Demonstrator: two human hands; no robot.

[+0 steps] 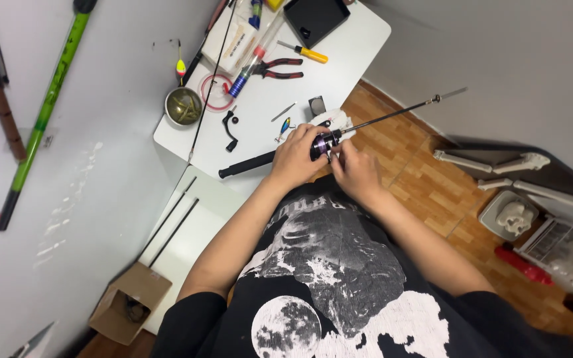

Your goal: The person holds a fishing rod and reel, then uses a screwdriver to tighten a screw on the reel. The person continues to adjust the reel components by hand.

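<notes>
Both forearms reach forward from the body, bent at the elbows, hands meeting over the near edge of the white counter (339, 73). Left hand (294, 159) is curled, its grip closed around the fishing rod (379, 119) at the handle, just beside the dark purple reel (323, 144). Right hand (356, 169) sits just right of the reel, fingers bent in and touching it; grip looks pinched on a reel part, but the fingertips are too small to be sure. The rod runs across both hands: black handle end (247, 166) lies on the counter to the left, thin tip sticks out right over the wood floor (426, 185). Reel sits between the two hands. On the counter behind: red-handled pliers (278, 67), yellow screwdriver (306, 52), small metal bowl (183, 106), black tray (314, 18).
</notes>
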